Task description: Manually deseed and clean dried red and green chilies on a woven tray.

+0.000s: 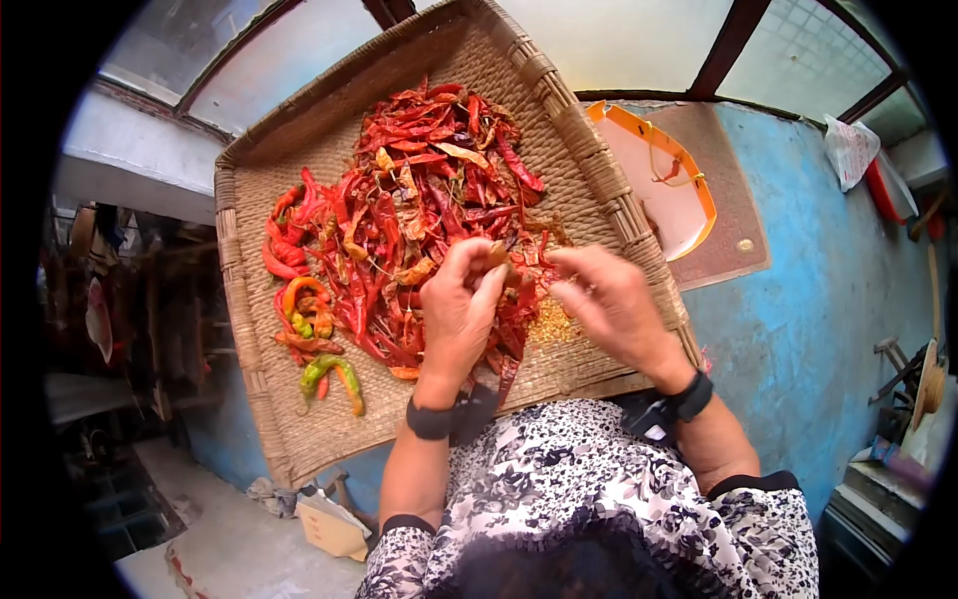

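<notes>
A heap of dried red chili peppers (394,215), some orange or yellowed, lies in a woven basket tray (299,439) before me. Over the heap's near right side, my left hand (461,309) is closed, its thumb and forefinger pinching a brownish dried chili pepper (507,262), partly hidden by the fingers. Just to the right, my right hand (617,307) has its fingers curved, with thumb and forefinger apart; I see nothing held between them. Pale yellow seeds (552,323) are scattered on the weave beneath it. A greenish-orange pepper (334,377) rests near the tray's left side.
An orange-rimmed, pale-bottomed container (707,195) sits on a brown mat (736,250) beyond the tray's right edge. The floor (788,329) is painted blue. A straw hat (928,384) is at far right, and a cardboard box (331,524) stands below the tray at left.
</notes>
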Tool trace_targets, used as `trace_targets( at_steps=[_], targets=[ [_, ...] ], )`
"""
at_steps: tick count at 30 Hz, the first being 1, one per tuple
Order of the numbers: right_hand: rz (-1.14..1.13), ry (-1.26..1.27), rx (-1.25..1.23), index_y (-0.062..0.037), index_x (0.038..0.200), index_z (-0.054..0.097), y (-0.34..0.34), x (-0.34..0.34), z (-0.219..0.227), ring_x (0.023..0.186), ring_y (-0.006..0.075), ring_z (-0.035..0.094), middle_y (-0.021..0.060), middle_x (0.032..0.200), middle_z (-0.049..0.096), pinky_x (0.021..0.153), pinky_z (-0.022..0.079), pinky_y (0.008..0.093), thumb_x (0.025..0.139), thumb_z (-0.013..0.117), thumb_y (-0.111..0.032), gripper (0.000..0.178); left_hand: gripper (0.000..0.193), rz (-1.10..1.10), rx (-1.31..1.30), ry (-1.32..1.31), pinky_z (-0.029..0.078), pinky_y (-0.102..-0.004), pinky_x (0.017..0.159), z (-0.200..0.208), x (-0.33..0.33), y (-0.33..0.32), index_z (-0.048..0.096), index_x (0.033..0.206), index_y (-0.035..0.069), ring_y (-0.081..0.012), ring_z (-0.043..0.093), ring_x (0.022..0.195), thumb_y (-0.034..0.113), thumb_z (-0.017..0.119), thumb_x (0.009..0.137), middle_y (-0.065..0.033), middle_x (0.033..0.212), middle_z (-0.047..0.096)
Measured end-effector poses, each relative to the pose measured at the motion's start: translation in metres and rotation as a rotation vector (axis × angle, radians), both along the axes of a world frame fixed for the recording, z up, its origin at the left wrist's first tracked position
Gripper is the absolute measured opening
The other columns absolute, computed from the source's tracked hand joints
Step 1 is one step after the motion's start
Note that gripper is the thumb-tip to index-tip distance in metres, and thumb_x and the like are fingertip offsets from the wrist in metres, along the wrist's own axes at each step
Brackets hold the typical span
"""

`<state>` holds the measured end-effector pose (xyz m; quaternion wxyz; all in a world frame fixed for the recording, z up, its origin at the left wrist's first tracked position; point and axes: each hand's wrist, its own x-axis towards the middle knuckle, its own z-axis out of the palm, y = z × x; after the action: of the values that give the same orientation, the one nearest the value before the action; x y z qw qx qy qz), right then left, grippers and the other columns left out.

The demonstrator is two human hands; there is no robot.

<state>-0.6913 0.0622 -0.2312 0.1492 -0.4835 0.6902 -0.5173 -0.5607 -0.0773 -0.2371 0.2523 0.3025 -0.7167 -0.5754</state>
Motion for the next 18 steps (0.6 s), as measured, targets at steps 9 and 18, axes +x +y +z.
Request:
trace_targets(
  at_steps=[9, 18],
  targets=[
    [0.154, -0.104, 0.017, -0.0007, 0.102, 0.063, -0.016, 0.031, -0.014, 0.076, 0.0329, 0.063, 0.0159, 0.081, 0.062, 0.066, 0.05, 0.0388, 0.085, 0.067, -0.007, 0.02, 0.012, 0.06, 0.118, 0.184, 0.048, -0.0204, 0.075, 0.005, 0.037, 0.028, 0.06, 0.105, 0.002, -0.0059, 0.059, 0.083, 0.003, 0.062, 0.093, 0.0005, 0.093, 0.064],
    [-0.079, 0.319, -0.146, 0.0006, 0.098, 0.064, 0.0, 0.001, -0.002, 0.067, 0.0299, 0.062, 0.0133, 0.084, 0.064, 0.06, 0.05, 0.0364, 0.085, 0.067, -0.004, 0.014, 0.023, 0.017, -0.585, -0.176, 0.05, -0.0254, 0.069, 0.017, 0.021, -0.001, 0.057, 0.114, 0.0, -0.0144, 0.061, 0.074, 0.006, 0.062, 0.092, -0.0077, 0.092, 0.065]
  ],
)
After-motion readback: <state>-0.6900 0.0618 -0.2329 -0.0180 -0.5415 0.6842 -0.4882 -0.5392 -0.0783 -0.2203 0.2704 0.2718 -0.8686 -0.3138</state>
